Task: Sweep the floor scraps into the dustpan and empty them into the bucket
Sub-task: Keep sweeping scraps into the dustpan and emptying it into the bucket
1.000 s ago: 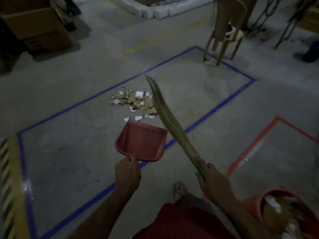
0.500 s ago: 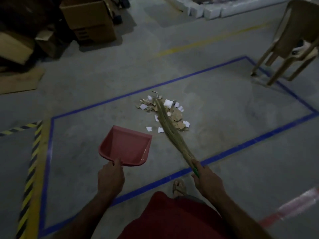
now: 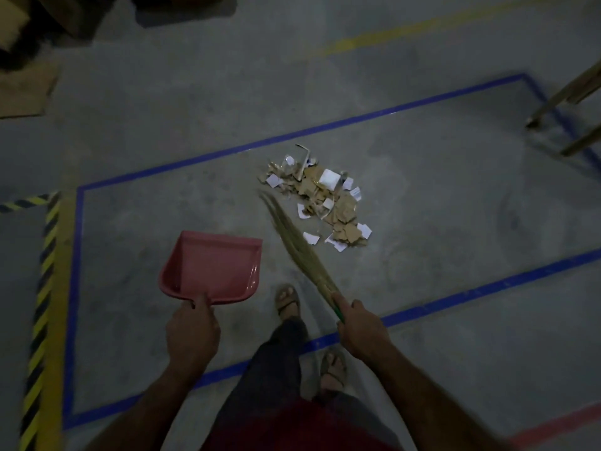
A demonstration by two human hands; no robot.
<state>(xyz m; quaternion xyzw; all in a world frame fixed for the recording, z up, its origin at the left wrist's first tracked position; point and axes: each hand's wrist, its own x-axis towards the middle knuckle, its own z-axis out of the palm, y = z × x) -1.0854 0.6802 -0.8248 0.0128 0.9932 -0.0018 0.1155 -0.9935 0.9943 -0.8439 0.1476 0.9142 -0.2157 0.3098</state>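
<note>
A pile of cardboard and white paper scraps [image 3: 325, 198] lies on the concrete floor inside a blue-taped rectangle [image 3: 227, 149]. My left hand [image 3: 192, 330] grips the handle of a red dustpan [image 3: 213, 266], which hangs empty to the left of the pile. My right hand [image 3: 361, 327] holds the green-bound end of a straw broom [image 3: 299, 245]. The broom's bristles point up and left, with their tips just left of the scraps. The bucket is out of view.
My two sandalled feet [image 3: 287, 299] stand at the blue line's near side. Chair legs [image 3: 566, 99] stand at the right edge. Cardboard [image 3: 26, 89] lies at the far left, and black-yellow hazard tape [image 3: 44, 288] runs down the left side. A red tape line [image 3: 559, 424] crosses the bottom right.
The view has swung left and down, so the bucket and most of the chair left the frame. The broom swung from across the pile to its left side. I stepped closer.
</note>
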